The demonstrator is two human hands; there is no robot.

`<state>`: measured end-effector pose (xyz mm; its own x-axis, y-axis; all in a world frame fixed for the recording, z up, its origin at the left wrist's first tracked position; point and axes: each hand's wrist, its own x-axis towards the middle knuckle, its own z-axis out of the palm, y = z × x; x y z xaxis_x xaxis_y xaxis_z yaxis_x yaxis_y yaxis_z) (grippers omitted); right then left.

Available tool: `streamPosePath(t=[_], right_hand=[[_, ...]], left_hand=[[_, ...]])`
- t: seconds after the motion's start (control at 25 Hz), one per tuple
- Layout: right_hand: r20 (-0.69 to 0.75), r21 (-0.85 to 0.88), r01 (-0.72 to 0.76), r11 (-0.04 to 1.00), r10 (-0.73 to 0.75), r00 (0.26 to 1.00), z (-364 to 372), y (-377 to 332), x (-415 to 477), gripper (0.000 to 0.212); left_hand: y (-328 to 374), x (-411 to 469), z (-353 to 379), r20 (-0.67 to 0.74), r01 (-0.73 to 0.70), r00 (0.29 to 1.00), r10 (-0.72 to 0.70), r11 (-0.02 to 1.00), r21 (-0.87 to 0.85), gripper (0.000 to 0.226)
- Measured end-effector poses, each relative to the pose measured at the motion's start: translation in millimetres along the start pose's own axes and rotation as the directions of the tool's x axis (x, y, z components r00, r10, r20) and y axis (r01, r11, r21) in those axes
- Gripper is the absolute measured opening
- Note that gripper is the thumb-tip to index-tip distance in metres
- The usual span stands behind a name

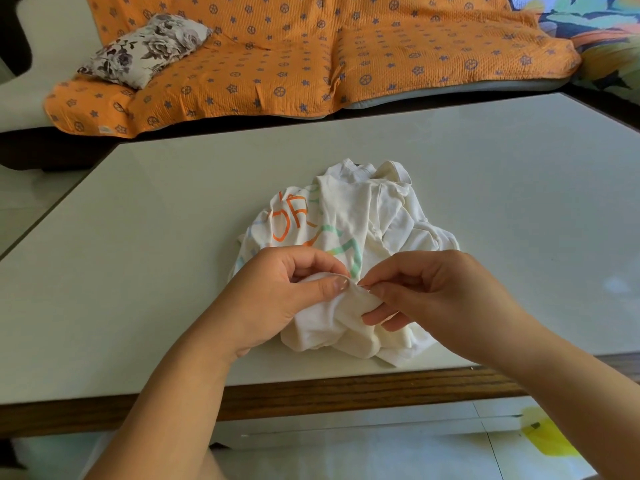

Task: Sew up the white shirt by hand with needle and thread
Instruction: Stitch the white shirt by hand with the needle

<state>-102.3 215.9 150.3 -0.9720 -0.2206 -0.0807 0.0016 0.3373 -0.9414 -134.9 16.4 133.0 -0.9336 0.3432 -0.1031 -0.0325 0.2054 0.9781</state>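
Note:
A crumpled white shirt (360, 216) with orange and green print lies bunched on the pale table (138, 237) near its front edge. My left hand (277, 296) pinches a fold of the shirt's cloth between thumb and fingers. My right hand (433, 292) pinches a thin needle (363, 287) at that same fold, just right of my left thumb, with its lower fingers tucked under the cloth. The thread is too fine to make out.
The table has a dark wooden front edge (311, 393). Behind it stands a sofa under an orange patterned cover (311, 57) with a floral cushion (145, 50). A yellow patch (547, 438) shows on the floor at lower right.

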Motion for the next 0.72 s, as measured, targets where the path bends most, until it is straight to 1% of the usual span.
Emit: streamPosePath(t=[0.16,0.24,0.32,0.44,0.56,0.64,0.72], right_hand=[[0.023,0.090,-0.013,0.996,0.011,1.000,2,3,3,0.015],[0.039,0.153,-0.041,0.987,0.036,0.999,3,4,5,0.012],[0.027,0.189,-0.055,0.980,0.051,0.998,5,4,6,0.011],[-0.032,0.160,-0.022,0.987,0.028,0.999,6,5,9,0.013],[-0.047,0.158,0.001,0.987,0.006,0.999,9,6,9,0.012],[-0.036,0.149,0.005,0.989,0.001,0.999,12,8,7,0.015],[-0.040,0.143,0.013,0.990,-0.007,0.999,15,10,5,0.023]], left_hand=[[0,0,3,0.004,-0.027,1.000,0.026,0.999,0.023,0.013],[0,0,3,0.003,-0.033,0.999,0.033,0.999,0.016,0.014],[-1,0,3,-0.007,-0.027,1.000,0.027,1.000,-0.012,0.015],[0,1,3,-0.010,-0.017,1.000,0.017,0.997,-0.075,0.012],[1,1,4,-0.018,0.012,1.000,-0.014,0.992,-0.129,0.014],[-2,2,6,-0.045,0.019,0.999,-0.024,0.994,-0.104,0.014],[-4,4,9,-0.065,0.027,0.997,-0.032,0.996,-0.080,0.013]])
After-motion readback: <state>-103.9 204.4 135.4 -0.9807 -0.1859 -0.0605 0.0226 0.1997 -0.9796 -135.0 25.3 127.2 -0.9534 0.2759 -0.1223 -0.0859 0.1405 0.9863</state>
